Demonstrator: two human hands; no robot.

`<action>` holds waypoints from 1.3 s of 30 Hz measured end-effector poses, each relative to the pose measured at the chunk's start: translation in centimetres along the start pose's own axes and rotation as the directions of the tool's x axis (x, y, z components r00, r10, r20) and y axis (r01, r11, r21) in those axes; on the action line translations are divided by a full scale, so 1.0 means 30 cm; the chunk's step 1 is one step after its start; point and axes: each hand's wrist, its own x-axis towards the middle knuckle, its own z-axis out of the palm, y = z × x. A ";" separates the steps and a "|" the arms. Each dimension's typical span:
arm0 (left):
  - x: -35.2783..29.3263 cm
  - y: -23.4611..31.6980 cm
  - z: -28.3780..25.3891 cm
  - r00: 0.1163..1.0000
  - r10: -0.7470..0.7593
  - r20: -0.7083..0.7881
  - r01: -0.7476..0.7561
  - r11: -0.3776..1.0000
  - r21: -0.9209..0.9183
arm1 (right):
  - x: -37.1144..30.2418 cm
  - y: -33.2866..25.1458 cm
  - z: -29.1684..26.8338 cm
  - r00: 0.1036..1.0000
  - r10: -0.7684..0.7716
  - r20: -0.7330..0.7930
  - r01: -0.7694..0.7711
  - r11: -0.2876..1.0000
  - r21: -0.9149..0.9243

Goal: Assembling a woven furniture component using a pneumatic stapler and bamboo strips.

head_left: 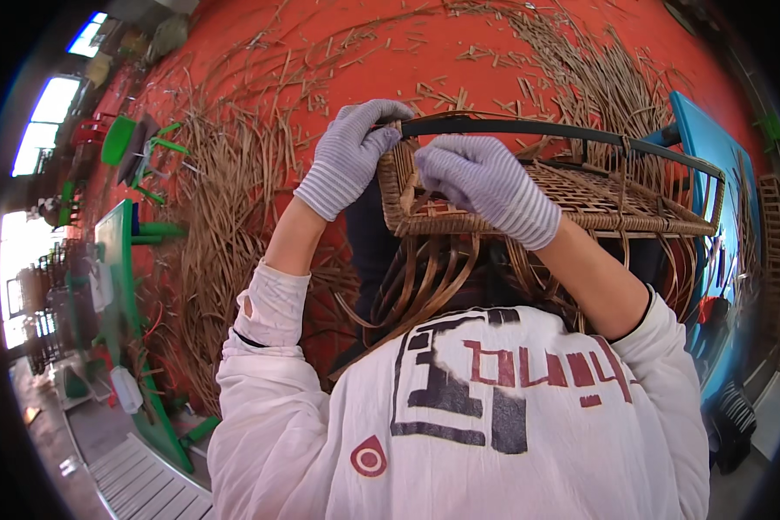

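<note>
The woven basket held nothing; the gloved left hand and right hand both gripped its near corner.

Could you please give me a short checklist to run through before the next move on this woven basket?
1. Left hand on the basket's corner: ok.
2. Right hand gripping the woven rim: ok.
3. Woven basket held up level: ok.
4. Dark frame bar seated along the top edge: cannot tell.
5. Loose strips hanging under the basket, not tangled: cannot tell.
6. Both gloves on: ok.
</note>
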 end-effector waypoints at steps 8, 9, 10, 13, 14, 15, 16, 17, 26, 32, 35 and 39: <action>-0.037 0.016 0.005 0.980 0.193 -0.050 -0.174 0.950 0.258 | 0.008 -0.079 -0.036 0.994 0.102 -0.026 -0.079 0.884 0.460; -0.043 0.021 0.013 0.976 0.208 -0.064 -0.183 0.942 0.280 | 0.021 -0.084 -0.033 0.994 0.106 -0.015 -0.086 0.880 0.468; -0.048 0.026 0.027 0.964 0.248 -0.093 -0.203 0.919 0.339 | 0.024 -0.085 -0.025 0.997 0.070 -0.011 -0.058 0.893 0.447; -0.053 0.029 0.080 0.935 0.300 -0.188 -0.186 0.868 0.461 | 0.018 -0.086 -0.006 0.997 0.071 -0.037 -0.055 0.943 0.328; -0.049 0.025 0.091 0.932 0.304 -0.198 -0.181 0.863 0.472 | 0.008 -0.089 -0.007 0.998 0.060 -0.019 -0.053 0.961 0.273; -0.045 0.020 0.098 0.931 0.300 -0.206 -0.170 0.859 0.483 | -0.004 -0.093 -0.010 1.000 0.009 0.004 -0.010 0.974 0.227; -0.042 0.013 0.103 0.918 0.337 -0.209 -0.201 0.851 0.486 | -0.016 -0.099 -0.018 1.000 0.008 0.021 -0.011 0.989 0.147; -0.040 0.007 0.107 0.907 0.365 -0.209 -0.227 0.843 0.487 | -0.032 -0.109 -0.032 0.999 -0.031 0.045 0.028 0.996 0.079; -0.030 -0.016 0.120 0.887 0.401 -0.231 -0.234 0.819 0.524 | 0.078 -0.097 -0.125 0.750 -0.622 0.224 0.521 0.348 -0.780; -0.047 -0.011 0.127 0.870 0.374 -0.321 -0.189 0.854 0.485 | 0.211 -0.066 -0.099 0.760 -0.601 0.246 0.530 0.355 -0.770; -0.064 0.003 0.150 0.888 0.126 -0.442 -0.035 0.977 0.209 | 0.283 -0.064 -0.077 0.876 -0.474 0.085 0.354 0.516 -0.780; -0.081 0.013 0.176 0.868 -0.067 -0.492 0.061 0.998 -0.028 | 0.325 -0.067 -0.081 0.945 -0.322 0.059 0.243 0.569 -0.786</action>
